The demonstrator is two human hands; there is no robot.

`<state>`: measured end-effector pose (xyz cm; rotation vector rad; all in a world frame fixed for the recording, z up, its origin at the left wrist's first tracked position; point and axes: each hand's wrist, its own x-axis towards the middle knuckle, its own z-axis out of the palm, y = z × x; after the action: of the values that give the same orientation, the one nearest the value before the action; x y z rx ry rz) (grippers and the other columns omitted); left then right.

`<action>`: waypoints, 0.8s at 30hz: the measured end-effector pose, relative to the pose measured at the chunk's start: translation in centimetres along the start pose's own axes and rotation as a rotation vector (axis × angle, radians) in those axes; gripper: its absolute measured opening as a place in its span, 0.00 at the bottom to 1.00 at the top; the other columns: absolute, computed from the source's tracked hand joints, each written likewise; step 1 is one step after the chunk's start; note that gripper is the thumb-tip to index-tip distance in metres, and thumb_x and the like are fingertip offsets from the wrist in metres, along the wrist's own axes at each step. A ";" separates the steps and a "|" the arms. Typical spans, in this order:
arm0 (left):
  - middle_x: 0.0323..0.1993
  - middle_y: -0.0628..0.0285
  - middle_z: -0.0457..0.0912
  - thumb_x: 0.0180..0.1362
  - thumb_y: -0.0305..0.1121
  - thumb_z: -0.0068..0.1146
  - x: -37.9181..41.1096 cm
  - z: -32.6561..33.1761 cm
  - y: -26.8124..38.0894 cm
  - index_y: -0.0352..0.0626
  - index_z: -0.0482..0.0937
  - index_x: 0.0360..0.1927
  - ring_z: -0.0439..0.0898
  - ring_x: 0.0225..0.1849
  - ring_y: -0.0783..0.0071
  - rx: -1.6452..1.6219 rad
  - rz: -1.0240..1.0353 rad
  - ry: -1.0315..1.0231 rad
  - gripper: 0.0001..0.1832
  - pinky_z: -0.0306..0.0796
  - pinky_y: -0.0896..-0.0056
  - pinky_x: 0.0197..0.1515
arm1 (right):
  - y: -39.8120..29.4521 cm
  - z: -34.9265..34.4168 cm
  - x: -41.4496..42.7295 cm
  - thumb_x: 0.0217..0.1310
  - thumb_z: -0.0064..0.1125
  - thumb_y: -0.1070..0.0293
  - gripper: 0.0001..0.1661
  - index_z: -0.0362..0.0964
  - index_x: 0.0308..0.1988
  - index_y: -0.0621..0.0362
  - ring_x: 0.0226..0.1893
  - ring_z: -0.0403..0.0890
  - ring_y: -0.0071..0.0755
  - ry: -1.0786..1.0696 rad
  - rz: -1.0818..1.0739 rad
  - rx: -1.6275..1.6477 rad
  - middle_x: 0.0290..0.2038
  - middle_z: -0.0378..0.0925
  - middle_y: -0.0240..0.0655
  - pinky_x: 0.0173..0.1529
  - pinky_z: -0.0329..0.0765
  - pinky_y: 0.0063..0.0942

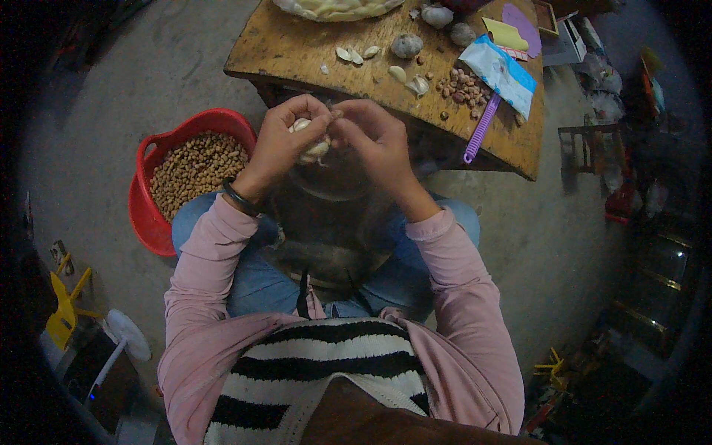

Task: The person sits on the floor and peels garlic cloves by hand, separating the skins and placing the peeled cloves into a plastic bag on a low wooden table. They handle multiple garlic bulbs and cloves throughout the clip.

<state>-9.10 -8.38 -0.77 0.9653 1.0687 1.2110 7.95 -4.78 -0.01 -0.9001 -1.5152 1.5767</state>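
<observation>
My left hand [283,142] is closed around several pale garlic cloves [316,150], held in front of the wooden table's near edge. The thumb and fingertips of my right hand [375,133] meet those of my left at a small bit, perhaps a garlic piece or skin; the fingers partly hide it. On the table [311,53], past my hands, lie loose garlic cloves [350,54] and a garlic bulb [407,45]. More garlic bulbs [436,15] sit farther back. A dark container, blurred, is below my hands between my knees.
A red plastic basket [139,189] of unshelled peanuts [194,167] stands at my left knee. Reddish shelled nuts or beans [466,86], a blue-white packet [500,72] and a purple plastic handle [483,127] lie on the table's right. A yellow stool-like object [64,311] is at lower left.
</observation>
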 end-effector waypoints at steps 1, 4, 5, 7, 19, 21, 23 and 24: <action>0.29 0.70 0.78 0.60 0.31 0.57 0.0 0.0 0.0 0.40 0.76 0.33 0.75 0.32 0.86 -0.005 -0.002 -0.010 0.06 0.69 0.84 0.36 | 0.1 -0.1 0.0 0.62 0.55 0.73 0.10 0.73 0.44 0.64 0.30 0.79 0.20 0.005 0.014 -0.001 0.33 0.79 0.34 0.35 0.76 0.19; 0.27 0.70 0.77 0.60 0.30 0.56 -0.1 0.3 0.1 0.40 0.75 0.33 0.75 0.31 0.86 -0.058 0.021 -0.028 0.05 0.69 0.83 0.34 | 0.3 -0.3 0.3 0.63 0.55 0.72 0.10 0.73 0.43 0.65 0.28 0.78 0.21 0.031 0.053 0.058 0.32 0.79 0.34 0.34 0.76 0.20; 0.26 0.70 0.77 0.60 0.30 0.56 -0.1 0.2 0.1 0.40 0.75 0.32 0.75 0.30 0.86 -0.048 0.015 -0.046 0.05 0.68 0.83 0.34 | 0.3 -0.3 0.4 0.64 0.55 0.71 0.11 0.73 0.43 0.66 0.27 0.78 0.21 0.041 0.066 0.088 0.31 0.79 0.35 0.34 0.76 0.20; 0.25 0.70 0.77 0.61 0.30 0.56 -0.1 -0.2 0.0 0.40 0.75 0.32 0.74 0.29 0.86 -0.029 0.002 -0.082 0.05 0.68 0.83 0.32 | -0.3 -0.5 0.5 0.64 0.55 0.70 0.11 0.73 0.44 0.66 0.27 0.78 0.22 0.098 0.143 0.199 0.31 0.79 0.35 0.33 0.76 0.20; 0.34 0.70 0.79 0.60 0.34 0.58 0.1 0.1 0.5 0.40 0.79 0.38 0.75 0.38 0.84 0.203 0.018 -0.009 0.09 0.69 0.81 0.42 | -0.1 -0.8 0.1 0.57 0.59 0.74 0.12 0.73 0.44 0.62 0.30 0.83 0.36 0.092 -0.368 -0.517 0.33 0.80 0.39 0.34 0.79 0.28; 0.34 0.70 0.79 0.60 0.34 0.58 0.0 0.2 0.8 0.40 0.79 0.39 0.75 0.37 0.83 0.113 -0.079 -0.015 0.09 0.69 0.81 0.40 | 0.0 -1.0 0.2 0.54 0.60 0.76 0.13 0.73 0.43 0.60 0.31 0.83 0.41 0.091 -0.540 -0.725 0.34 0.80 0.41 0.33 0.79 0.31; 0.34 0.70 0.78 0.60 0.34 0.58 0.0 0.1 0.8 0.40 0.79 0.40 0.76 0.36 0.84 0.031 -0.147 -0.021 0.09 0.70 0.81 0.39 | -0.4 -1.0 0.3 0.52 0.60 0.77 0.14 0.73 0.41 0.59 0.32 0.82 0.46 0.077 -0.591 -0.779 0.34 0.79 0.43 0.33 0.79 0.33; 0.33 0.70 0.78 0.60 0.34 0.58 0.0 0.0 0.5 0.40 0.79 0.40 0.76 0.36 0.84 -0.006 -0.167 -0.025 0.09 0.70 0.81 0.38 | -0.4 -1.0 0.4 0.52 0.61 0.77 0.13 0.74 0.41 0.59 0.31 0.82 0.45 0.070 -0.615 -0.796 0.34 0.79 0.42 0.32 0.79 0.33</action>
<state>-9.24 -8.31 -0.33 0.8668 1.1029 1.0626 8.66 -3.96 0.31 -0.7560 -2.1407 0.4821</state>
